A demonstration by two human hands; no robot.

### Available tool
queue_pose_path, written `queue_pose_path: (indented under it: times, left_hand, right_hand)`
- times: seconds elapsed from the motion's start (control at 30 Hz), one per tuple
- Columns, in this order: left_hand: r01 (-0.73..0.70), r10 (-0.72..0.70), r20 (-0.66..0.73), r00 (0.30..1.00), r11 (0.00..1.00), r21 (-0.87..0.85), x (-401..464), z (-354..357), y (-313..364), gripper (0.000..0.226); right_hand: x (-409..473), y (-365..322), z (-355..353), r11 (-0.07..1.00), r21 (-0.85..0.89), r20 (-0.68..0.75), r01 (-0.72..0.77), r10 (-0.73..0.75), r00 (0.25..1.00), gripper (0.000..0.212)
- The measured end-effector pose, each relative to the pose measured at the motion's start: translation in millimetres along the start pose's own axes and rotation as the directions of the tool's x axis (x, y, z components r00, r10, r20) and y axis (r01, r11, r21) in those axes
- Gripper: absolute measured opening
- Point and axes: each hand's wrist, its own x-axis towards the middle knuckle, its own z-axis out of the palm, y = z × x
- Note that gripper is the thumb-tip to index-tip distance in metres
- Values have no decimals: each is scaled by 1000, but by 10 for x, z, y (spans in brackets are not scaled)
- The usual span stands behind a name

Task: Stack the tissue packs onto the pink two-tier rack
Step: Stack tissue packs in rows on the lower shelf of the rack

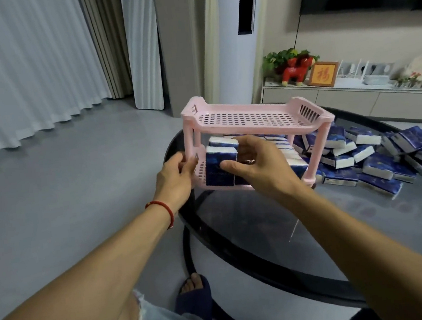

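**Packs going onto the lower tier**

Here, a round dark glass desk [251, 233] carries a pink perforated plastic two-tier rack [252, 119]; its lower tier holds a row of packs. Loose navy-and-white tissue packs [376, 158] lie heaped just beside it. The right hand [257, 165] pinches an upright pack [218, 169] at the lower tier's near left end. The left hand [177, 173] grips the rack's left post.

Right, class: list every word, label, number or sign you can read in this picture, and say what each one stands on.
"福": one red character on the gold picture in the wooden frame on the sideboard.
Tissue packs heaped on the table: pale print on the blue wrappers, too small and blurred to read.
Pack gripped by the right hand: faint print, unreadable.
Pink rack: no text shows.
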Motion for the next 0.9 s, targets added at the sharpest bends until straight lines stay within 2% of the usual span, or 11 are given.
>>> queue_pose_path:
  times: [0.07,0.17,0.27,0.37,0.43,0.5,0.57,0.73,0.9]
  left_hand:
    - [2,-2,4,1000,1000,-13,-6,-4,1,29]
    - [-8,8,9,1000,999,-35,-1,-8,5,25]
    - [-11,12,11,1000,999,-45,20,-7,1,21]
    - [-11,12,7,1000,999,-47,23,-9,-2,24]
    - [-9,9,1,1000,999,-53,32,-12,-3,26]
    - [-4,4,3,1000,999,-48,26,-12,8,27]
    - [-12,12,-3,1000,999,-34,38,-8,11,30]
    - [-5,4,-8,1000,999,-44,57,-6,26,29]
    - [19,-19,0,1000,999,-51,48,-16,32,26]
  right_hand:
    - [81,35,91,997,-70,-27,14,-16,999,35]
    - [195,66,181,964,-267,-58,6,-22,998,40]
    - [355,68,193,950,-310,-7,-51,51,999,38]
    - [550,79,198,921,-379,46,-86,111,993,58]
    - [672,68,202,854,-506,94,-121,194,977,61]
    - [792,52,205,750,-651,133,-120,268,954,56]
    - [921,56,213,678,-727,159,-107,317,935,55]
    - [1145,33,220,716,-675,243,-178,444,862,37]
    - [1291,119,212,732,-629,238,-261,501,832,43]
